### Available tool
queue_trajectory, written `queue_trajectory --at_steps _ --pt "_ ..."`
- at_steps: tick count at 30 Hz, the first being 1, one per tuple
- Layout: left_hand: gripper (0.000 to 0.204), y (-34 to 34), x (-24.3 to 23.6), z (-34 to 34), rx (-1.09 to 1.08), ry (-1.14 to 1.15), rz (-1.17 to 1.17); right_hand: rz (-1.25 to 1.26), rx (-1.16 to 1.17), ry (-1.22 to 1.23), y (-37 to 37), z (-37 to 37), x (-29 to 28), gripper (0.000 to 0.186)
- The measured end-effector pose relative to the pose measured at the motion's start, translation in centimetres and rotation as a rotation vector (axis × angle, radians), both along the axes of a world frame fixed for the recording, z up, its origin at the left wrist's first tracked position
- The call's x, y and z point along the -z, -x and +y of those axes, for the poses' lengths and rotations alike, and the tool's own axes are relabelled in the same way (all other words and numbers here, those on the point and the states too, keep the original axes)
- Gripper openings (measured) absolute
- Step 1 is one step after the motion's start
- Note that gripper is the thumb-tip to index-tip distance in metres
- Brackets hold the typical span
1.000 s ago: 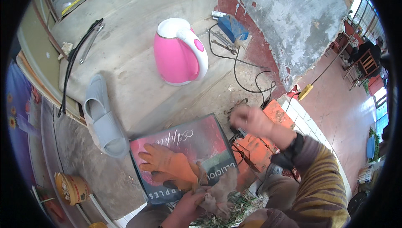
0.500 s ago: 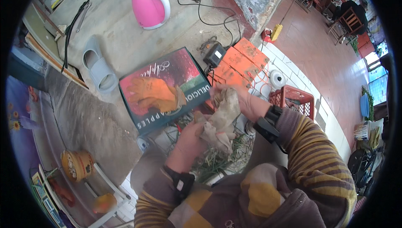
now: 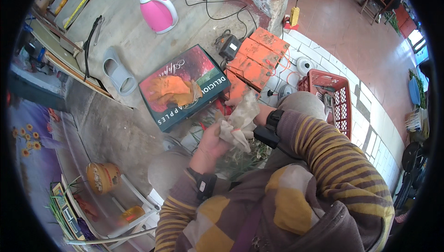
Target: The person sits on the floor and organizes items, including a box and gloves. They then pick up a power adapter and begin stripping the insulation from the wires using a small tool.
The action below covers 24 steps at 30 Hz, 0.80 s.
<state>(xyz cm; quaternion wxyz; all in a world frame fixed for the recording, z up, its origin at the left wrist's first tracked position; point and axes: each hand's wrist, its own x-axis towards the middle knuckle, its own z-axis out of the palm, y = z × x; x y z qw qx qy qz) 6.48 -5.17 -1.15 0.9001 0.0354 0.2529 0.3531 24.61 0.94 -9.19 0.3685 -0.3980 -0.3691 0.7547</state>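
A soiled off-white cloth work glove (image 3: 245, 113) is stretched between my two hands, above my lap. My left hand (image 3: 210, 145) is closed on its lower end, where limp finger ends dangle. My right hand (image 3: 262, 114) grips the upper part; the cloth covers most of its fingers, so their exact hold is hidden. Just beyond my hands lies a dark green and red apple carton (image 3: 194, 76) with a pair of orange gloves (image 3: 173, 91) on top. Cut green stalks (image 3: 240, 165) lie below the held glove, between my knees.
Right of the carton sit orange battery-like blocks (image 3: 259, 57) with a black charger (image 3: 228, 46) and loose wires. A red plastic crate (image 3: 340, 99) holds tools by my right knee. Farther off are a pink kettle (image 3: 158, 13), a grey slipper (image 3: 119, 72) and a yellow-brown bucket (image 3: 102, 178).
The glove has turned and been drawn out between my hands, and my right hand has come nearer the left. My view has shifted, bringing the crate and my right knee more into sight.
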Motion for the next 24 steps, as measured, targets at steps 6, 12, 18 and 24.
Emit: queue_trajectory --at_steps 6,12,18,24 --pt "0.013 2.0 1.0 0.9 -0.131 -0.1 -0.04 0.025 0.303 0.034 -0.5 4.3 -6.3 0.017" --pt "0.018 3.9 -0.1 3.5 -0.239 -0.112 0.082 -0.135 0.46 -0.51 -4.0 3.5 -14.2 0.018" --pt "0.029 6.6 -0.8 7.3 -0.223 -0.159 0.036 -0.42 0.026 -0.505 -3.9 1.4 -14.1 0.019" --pt "0.034 8.4 -0.1 8.4 -0.319 -0.241 0.141 -0.438 -0.166 -0.054 -3.4 1.7 -10.2 0.021"
